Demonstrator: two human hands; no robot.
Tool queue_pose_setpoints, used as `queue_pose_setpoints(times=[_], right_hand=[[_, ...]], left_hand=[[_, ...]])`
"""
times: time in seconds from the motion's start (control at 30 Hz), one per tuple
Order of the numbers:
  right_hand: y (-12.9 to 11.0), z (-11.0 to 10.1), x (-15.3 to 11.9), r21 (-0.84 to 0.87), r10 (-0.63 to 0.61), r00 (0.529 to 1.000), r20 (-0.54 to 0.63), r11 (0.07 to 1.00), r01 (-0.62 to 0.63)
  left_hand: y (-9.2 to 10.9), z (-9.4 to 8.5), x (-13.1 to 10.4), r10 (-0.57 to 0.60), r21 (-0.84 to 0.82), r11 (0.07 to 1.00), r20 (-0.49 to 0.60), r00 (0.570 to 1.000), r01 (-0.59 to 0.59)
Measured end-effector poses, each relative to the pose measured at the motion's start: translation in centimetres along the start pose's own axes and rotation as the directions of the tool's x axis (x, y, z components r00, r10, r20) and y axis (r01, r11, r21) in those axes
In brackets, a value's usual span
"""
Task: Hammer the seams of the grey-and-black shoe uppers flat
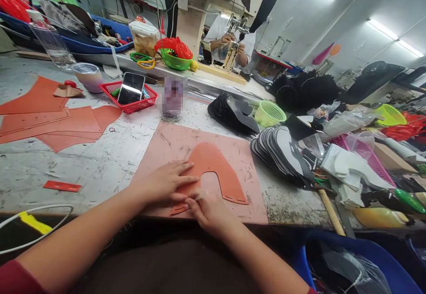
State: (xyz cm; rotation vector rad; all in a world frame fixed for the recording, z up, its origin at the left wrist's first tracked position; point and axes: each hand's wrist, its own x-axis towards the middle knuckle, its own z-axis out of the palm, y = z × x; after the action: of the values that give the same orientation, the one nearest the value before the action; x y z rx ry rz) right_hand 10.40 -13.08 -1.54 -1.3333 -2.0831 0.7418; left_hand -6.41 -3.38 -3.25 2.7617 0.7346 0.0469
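A U-shaped orange template (216,158) with slots along its edges lies flat on a pinkish cutting mat (166,145) at the table's front. My left hand (164,181) rests on the template's left side, fingers stretched out over it. Just right of it, my right hand (211,209) is closed in a pinch at the template's inner cut-out. Something slim and pale shows between its fingers, too small to name. The lower left end of the template is partly covered by both hands.
Stacked black-and-white shoe pieces (281,156) stand right of the mat, beside a hammer handle (331,212). More orange templates (49,123) lie at left, near a red basket (140,103) holding a phone (131,88). A person works at a sewing machine (231,56) behind.
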Motion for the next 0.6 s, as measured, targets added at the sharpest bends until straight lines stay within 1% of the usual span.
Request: queue_pose_setpoints(times=[0.07,0.13,0.2,0.27,0.33,0.47,0.53,0.6], right_hand=[[0.0,0.0,0.1,-0.001,-0.032,0.999,0.0,0.999,0.032],[0.2,-0.2,0.0,0.026,-0.038,0.999,0.029,0.999,0.037],[0.4,-0.5,-0.1,0.045,0.0,0.999,0.048,0.999,-0.002],[0.5,-0.7,-0.1,0.037,0.069,0.997,0.046,0.997,-0.071],[0.3,-0.6,-0.1,0.034,0.095,0.995,0.039,0.995,-0.097],[-0.2,-0.2,0.1,0.129,0.002,0.995,0.101,0.992,-0.015],[0.2,-0.7,0.1,0.098,0.028,0.993,0.117,0.994,-0.039],[1.1,-1.7,0.0,-0.001,0.112,0.991,0.072,0.994,-0.112]], left_hand=[[0.0,0.0,0.0,-0.006,0.004,1.0,0.014,1.0,0.006],[0.1,-0.1,0.1,-0.016,0.013,1.0,0.035,0.999,0.016],[0.1,-0.2,0.1,-0.012,0.018,1.0,0.039,0.999,0.012],[0.0,-0.1,0.1,-0.003,0.02,1.0,0.029,1.0,0.002],[0.0,-0.1,0.1,-0.001,0.021,1.0,0.019,1.0,0.001],[-0.1,-0.1,0.1,0.003,0.018,1.0,0.033,0.999,-0.004],[0.0,-0.1,0.1,-0.002,0.025,1.0,0.03,1.0,0.002],[0.0,-0.2,0.1,-0.012,0.032,0.999,0.028,1.0,0.012]])
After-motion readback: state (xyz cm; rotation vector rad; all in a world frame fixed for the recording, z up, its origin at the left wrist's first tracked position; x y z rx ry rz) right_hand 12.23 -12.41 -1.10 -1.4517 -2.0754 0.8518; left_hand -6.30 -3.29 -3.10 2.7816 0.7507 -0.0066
